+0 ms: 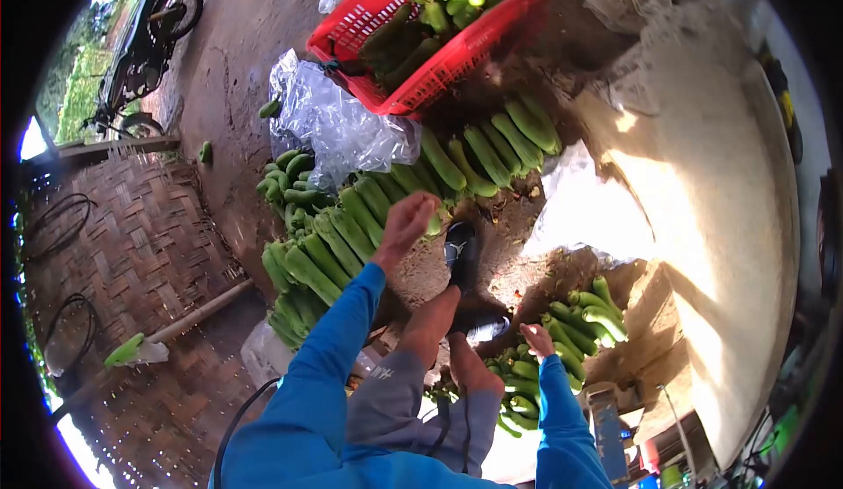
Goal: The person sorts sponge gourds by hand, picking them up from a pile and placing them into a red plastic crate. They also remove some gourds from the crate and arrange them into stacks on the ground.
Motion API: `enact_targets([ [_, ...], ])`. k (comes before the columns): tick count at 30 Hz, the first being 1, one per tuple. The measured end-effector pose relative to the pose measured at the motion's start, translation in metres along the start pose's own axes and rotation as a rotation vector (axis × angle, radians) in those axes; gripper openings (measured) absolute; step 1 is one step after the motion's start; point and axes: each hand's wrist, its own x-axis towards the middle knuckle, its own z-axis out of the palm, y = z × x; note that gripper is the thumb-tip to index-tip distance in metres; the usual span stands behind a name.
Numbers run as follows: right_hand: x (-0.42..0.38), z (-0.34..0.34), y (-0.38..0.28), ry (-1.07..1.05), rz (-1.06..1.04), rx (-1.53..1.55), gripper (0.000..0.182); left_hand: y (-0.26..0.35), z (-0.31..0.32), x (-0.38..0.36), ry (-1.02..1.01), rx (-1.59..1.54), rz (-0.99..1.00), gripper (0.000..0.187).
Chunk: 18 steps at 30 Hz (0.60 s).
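My left hand [409, 226] is closed in a fist above a long row of green cucumbers [356, 219], and nothing shows in it. Lower on the right, my right hand [537, 340] has its fingers curled in, with no object visible in them. It is close to a second pile of cucumbers [571, 335] on the ground. Cucumbers in the row lie side by side, some stacked at the left end. Smaller ones [294, 182] are heaped behind the row, partly under clear plastic sheeting [338, 120].
A red plastic crate [413, 98] with cucumbers in it stands beyond the row. My shoe [458, 245] is between the two piles. Woven bamboo matting [132, 243] is at left, a motorbike [140, 50] at upper left. White sheeting [588, 204] and a large pale surface [720, 182] are at right.
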Motion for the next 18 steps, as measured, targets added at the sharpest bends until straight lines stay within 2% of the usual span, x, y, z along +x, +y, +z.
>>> enact_targets([
  [1,0.003,0.004,-0.019,-0.003,0.004,-0.017,0.051,0.005,-0.009,0.024,0.088,0.004,0.039,0.021],
  [4,0.025,0.012,-0.073,-0.108,-0.082,0.020,0.045,0.022,-0.044,0.096,0.291,0.453,0.364,0.015],
  [5,0.035,0.014,-0.091,-0.061,-0.153,-0.092,0.043,0.026,-0.055,0.117,0.352,0.547,0.483,0.014],
  [6,0.049,0.017,-0.113,-0.012,-0.228,-0.203,0.041,0.030,-0.065,0.137,0.356,0.541,0.473,0.014],
  [8,0.037,0.022,-0.201,-0.019,-0.230,-0.184,0.041,0.032,-0.081,0.170,0.433,0.681,0.608,0.015],
  [9,0.034,0.026,-0.238,0.054,-0.299,-0.287,0.042,0.032,-0.087,0.183,0.440,0.671,0.598,0.015],
  [12,0.082,0.033,-0.284,0.082,-0.413,-0.347,0.032,0.022,-0.099,0.215,0.409,0.732,0.597,0.015],
  [14,0.092,0.041,-0.337,0.090,-0.684,-0.386,0.025,0.008,-0.097,0.230,0.309,0.745,0.408,0.018],
  [15,0.090,0.049,-0.369,0.104,-0.699,-0.391,0.023,0.009,-0.094,0.233,0.315,0.733,0.394,0.018],
  [17,0.081,0.066,-0.443,0.103,-0.742,-0.432,0.019,0.019,-0.087,0.236,0.325,0.867,0.181,0.032],
  [18,0.078,0.075,-0.481,0.089,-0.770,-0.466,0.018,0.019,-0.083,0.240,0.329,0.855,0.170,0.032],
])
